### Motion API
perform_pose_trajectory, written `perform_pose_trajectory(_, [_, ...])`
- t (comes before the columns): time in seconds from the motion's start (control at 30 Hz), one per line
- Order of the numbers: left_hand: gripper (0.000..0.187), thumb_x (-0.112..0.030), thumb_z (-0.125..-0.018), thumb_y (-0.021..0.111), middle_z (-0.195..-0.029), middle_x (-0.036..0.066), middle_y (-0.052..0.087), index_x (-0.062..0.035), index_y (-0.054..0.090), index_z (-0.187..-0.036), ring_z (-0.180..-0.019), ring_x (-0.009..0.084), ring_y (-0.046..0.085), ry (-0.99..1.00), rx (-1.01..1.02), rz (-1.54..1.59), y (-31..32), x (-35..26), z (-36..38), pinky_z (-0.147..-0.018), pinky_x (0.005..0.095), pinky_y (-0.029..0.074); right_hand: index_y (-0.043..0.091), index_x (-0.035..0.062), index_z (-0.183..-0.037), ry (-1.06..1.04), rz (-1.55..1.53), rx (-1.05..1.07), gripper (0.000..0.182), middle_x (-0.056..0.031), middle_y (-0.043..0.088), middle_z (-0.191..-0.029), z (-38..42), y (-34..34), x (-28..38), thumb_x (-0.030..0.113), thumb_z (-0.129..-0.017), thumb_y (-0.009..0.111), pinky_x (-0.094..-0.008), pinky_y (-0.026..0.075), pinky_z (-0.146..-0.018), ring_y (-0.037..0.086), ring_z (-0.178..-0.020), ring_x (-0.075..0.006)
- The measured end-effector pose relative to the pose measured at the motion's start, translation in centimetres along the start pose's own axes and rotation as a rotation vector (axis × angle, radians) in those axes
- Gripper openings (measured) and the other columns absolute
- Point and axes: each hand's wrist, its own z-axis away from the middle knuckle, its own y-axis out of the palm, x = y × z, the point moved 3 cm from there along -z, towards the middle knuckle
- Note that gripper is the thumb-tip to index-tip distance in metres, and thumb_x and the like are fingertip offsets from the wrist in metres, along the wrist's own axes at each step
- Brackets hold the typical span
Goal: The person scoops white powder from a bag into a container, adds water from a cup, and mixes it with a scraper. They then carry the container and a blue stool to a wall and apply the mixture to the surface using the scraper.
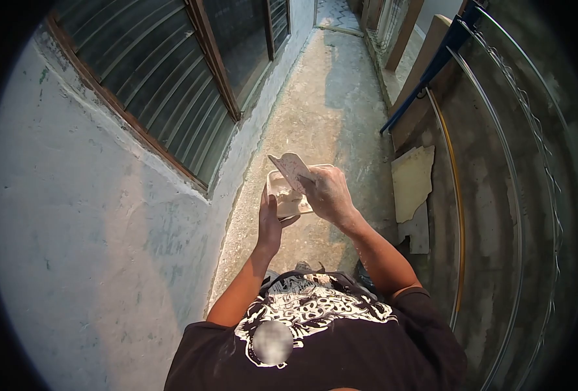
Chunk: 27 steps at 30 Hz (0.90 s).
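Observation:
My left hand (pixel 271 223) is wrapped round the near left side of a small, pale rectangular tub (pixel 290 207). Whitish paste or powder (pixel 293 197) lies inside it. In my right hand (pixel 331 197) is a flat, pale scraper (pixel 290 169) smeared with white residue, its wide blade tilted up over the tub's far left corner. The fingers of that hand close round the narrow end of the scraper and hide part of the tub's right side. White dust marks the back of my right hand.
A rough plastered wall (pixel 93 215) with a louvred window (pixel 152 78) runs along the left. On the right, a broken board (pixel 412 182), a blue metal bar (pixel 425 81) and a yellow rod (pixel 455 182) lean by a grey wall. The concrete walkway (pixel 308 111) stretches ahead.

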Motion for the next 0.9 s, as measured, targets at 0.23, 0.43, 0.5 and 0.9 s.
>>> perform_pose_trajectory(0.23, [0.06,-0.05,-0.108,0.029,-0.138,0.018,0.051,-0.0103,0.025,-0.154,-0.118,0.0303,0.062,0.009,0.034,-0.081,-0.4,-0.2,0.4,-0.096,0.0461,0.057,0.072,-0.0018,-0.089,0.167,0.029,0.124,0.011,-0.0248,0.065,-0.073,-0.9,-0.6,-2.1,0.007,-0.084,0.066,-0.0431,0.051,-0.06,0.066,-0.069,-0.0424])
perform_pose_trajectory(0.43, [0.07,-0.057,-0.105,0.034,-0.133,0.014,0.057,-0.0141,0.019,-0.158,-0.112,0.0252,0.066,-0.032,0.077,-0.082,-0.3,0.4,-0.3,-0.086,0.0359,0.061,0.073,0.0005,-0.09,0.109,-0.112,0.181,0.014,-0.0227,0.066,-0.072,0.0,-0.8,1.8,0.004,-0.081,0.064,-0.0453,0.051,-0.062,0.066,-0.066,-0.0402])
perform_pose_trajectory(0.5, [0.065,-0.054,-0.106,0.032,-0.133,0.016,0.056,-0.0109,0.025,-0.154,-0.113,0.0265,0.065,-0.009,0.058,-0.088,0.1,-0.5,0.2,-0.089,0.0382,0.061,0.073,0.0001,-0.09,0.123,-0.087,0.217,0.013,-0.023,0.067,-0.073,0.0,-0.8,-0.2,0.005,-0.081,0.064,-0.0451,0.052,-0.062,0.066,-0.067,-0.0404])
perform_pose_trajectory(0.9, [0.058,-0.048,-0.109,0.031,-0.135,0.018,0.054,-0.0106,0.028,-0.152,-0.117,0.0299,0.063,0.016,-0.004,-0.083,0.1,0.0,0.5,-0.096,0.0438,0.057,0.073,0.0019,-0.084,0.167,0.005,0.17,0.01,-0.0211,0.067,-0.072,-0.2,-0.7,-1.9,0.008,-0.078,0.068,-0.0442,0.052,-0.063,0.066,-0.067,-0.0397])
